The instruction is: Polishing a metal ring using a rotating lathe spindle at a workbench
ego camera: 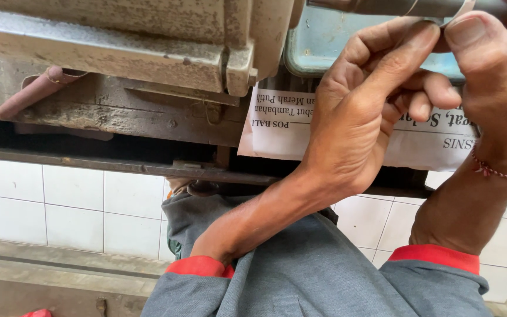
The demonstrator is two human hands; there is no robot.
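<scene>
— Item?
— Dark metal rod (406, 7), round, at the top edge, above a sheet of newspaper (277, 132).
— Held how?
— Left hand (365, 111) pinches it, fingers (403, 50) clenched; right hand (494, 88) presses its thumb there.
— Obscured?
— Rod ends cut off; right hand's fingers hidden.
</scene>
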